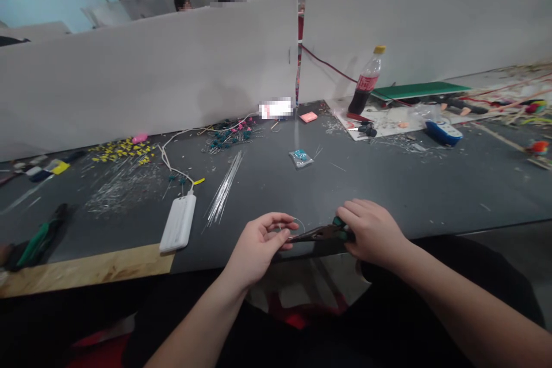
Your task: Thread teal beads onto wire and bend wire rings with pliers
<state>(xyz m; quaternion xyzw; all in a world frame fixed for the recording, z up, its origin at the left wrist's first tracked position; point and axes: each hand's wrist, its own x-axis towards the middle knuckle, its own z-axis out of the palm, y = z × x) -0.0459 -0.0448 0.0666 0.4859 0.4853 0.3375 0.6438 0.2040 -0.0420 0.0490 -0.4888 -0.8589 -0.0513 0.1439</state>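
At the near edge of the dark table (388, 184), my left hand (259, 241) pinches a thin wire (297, 222) that curls in a small loop. My right hand (373, 233) is closed round the green handles of a pair of pliers (321, 233). The plier jaws point left and meet the wire just by my left fingertips. Both hands sit close together over the table edge, above my lap.
A white power bank (178, 222) with a cable lies left of my hands, beside a bundle of straight wires (224, 187). Yellow (123, 150) and teal-pink small parts (228, 135) lie further back. A cola bottle (365, 83), a blue device (444, 132) and green-handled tools (37, 238) stand around. White partitions close the back.
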